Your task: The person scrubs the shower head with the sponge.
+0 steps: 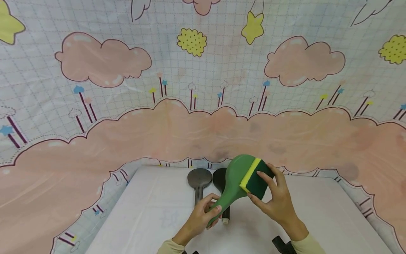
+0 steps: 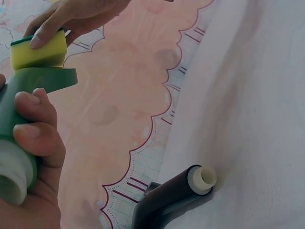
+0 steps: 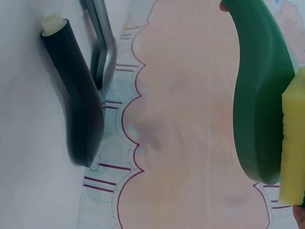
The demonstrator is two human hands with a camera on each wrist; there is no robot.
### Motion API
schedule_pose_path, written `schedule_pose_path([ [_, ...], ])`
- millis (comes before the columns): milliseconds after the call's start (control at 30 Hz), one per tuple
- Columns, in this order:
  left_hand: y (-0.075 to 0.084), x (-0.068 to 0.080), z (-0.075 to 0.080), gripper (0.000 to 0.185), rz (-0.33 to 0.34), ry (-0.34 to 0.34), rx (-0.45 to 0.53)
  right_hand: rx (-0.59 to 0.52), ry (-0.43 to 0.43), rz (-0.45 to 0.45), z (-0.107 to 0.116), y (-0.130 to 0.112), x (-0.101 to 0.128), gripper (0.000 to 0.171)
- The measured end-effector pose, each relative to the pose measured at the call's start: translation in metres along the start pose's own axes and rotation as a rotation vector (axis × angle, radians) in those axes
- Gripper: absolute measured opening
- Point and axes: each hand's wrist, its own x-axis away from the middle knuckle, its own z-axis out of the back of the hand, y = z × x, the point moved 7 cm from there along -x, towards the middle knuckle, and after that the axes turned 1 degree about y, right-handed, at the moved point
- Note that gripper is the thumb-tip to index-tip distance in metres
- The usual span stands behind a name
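Above the white table, the left hand (image 1: 200,218) grips the green paddle's (image 1: 236,180) handle while the right hand (image 1: 276,199) presses a sponge (image 1: 255,178) onto it.

The green smooth matt plastic paddle-shaped scoop (image 1: 236,181) looks hard; against it, under the right hand (image 1: 276,199), the yellow-and-green sponge (image 1: 255,178) looks soft, porous foam.

No legible txt, labels or nos. anywhere.
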Motion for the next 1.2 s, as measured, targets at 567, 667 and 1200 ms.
schedule_pose_path([
  [567,0.000,0.005,0.008,0.023,-0.011,0.022,-0.010,-0.041,-0.035,-0.059,-0.003,0.005,-0.005,0.073],
  [667,0.001,0.006,0.009,0.024,-0.034,0.028,-0.014,-0.057,-0.031,-0.091,-0.001,0.009,-0.006,0.072],
  [1200,-0.004,0.006,0.008,0.026,-0.011,0.052,-0.053,-0.152,-0.026,-0.251,0.000,0.019,-0.005,0.075],
])
